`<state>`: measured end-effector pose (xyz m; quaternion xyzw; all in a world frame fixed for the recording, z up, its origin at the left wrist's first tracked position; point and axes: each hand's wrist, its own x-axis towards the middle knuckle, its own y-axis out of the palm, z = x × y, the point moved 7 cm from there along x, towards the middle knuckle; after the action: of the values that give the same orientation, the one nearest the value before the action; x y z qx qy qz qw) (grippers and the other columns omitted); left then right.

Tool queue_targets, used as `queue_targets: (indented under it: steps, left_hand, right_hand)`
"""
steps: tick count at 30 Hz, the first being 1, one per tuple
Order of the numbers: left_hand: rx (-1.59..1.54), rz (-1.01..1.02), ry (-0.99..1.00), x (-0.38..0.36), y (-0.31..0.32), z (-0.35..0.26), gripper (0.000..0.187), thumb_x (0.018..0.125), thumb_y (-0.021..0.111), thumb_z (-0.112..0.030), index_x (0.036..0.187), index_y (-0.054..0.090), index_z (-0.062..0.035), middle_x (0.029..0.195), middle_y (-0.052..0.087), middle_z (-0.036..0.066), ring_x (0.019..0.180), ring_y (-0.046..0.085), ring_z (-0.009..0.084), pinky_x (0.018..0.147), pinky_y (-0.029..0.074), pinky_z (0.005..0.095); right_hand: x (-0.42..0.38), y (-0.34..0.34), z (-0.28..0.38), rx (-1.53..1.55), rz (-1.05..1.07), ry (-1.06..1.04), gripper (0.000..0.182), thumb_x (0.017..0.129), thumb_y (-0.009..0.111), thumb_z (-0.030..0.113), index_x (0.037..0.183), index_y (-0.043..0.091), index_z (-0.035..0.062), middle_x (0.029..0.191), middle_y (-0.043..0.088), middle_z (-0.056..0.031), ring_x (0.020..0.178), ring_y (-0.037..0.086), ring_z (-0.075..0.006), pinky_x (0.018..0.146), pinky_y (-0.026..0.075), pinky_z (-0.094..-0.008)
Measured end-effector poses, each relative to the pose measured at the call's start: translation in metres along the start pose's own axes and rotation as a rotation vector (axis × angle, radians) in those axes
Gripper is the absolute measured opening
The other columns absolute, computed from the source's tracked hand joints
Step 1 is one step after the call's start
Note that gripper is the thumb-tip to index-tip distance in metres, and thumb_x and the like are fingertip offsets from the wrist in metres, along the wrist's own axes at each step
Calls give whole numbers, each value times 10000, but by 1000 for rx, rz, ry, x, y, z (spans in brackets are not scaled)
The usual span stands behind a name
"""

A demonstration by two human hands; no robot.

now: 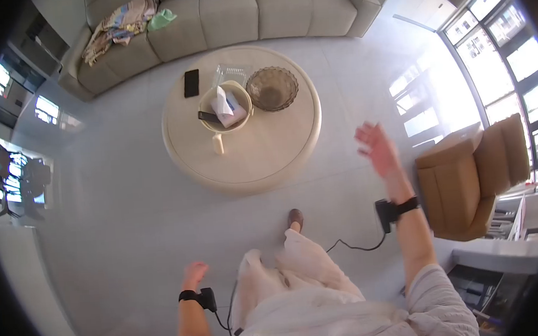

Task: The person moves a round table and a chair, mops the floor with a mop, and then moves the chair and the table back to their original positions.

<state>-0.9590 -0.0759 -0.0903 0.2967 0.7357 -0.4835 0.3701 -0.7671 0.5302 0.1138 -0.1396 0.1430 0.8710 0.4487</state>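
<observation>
My right hand (379,149) is stretched forward over the floor, to the right of the round table (262,159), its fingers apart and nothing in it. My left hand (195,275) hangs low by my left side; it is small and blurred, so its fingers cannot be made out. Neither hand touches the table. On the table stands a cream basket (210,127) holding a tissue pack (235,111) and a dark remote-like object (208,117). Beside it are a brown-tinted ribbed bowl (273,89), a clear plastic container (232,73) and a black phone-like slab (192,83).
A beige sofa (229,16) with a patterned cloth (122,26) and a green cloth (162,18) lies beyond the table. At right stands a tan chair (461,181). Black cables (360,247) run from my wrist straps past my legs. Glossy floor surrounds the table.
</observation>
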Motion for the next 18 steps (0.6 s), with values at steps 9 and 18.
queue_targets:
  steps: [9,18]
  left_hand:
    - [-638,53,63,161,36,-87,524,758,620,-414,1139,450,-97,945,521,17,832,499,111,648,421,275]
    - [-991,68,196,269,22,-203,597,820,505,-454,1263,339,-91,1243,405,43,1112,399,165,916,332,342]
  right_hand:
    - [111,-58,-302,-62,-147,547,728,774,503,567,1285,334,77,1232,450,-111,1103,433,-212,848,343,-413]
    - [231,-18,-361,200,-193,388,699,747,500,610,1266,359,164,1249,418,-53,1129,408,-230,950,332,-416]
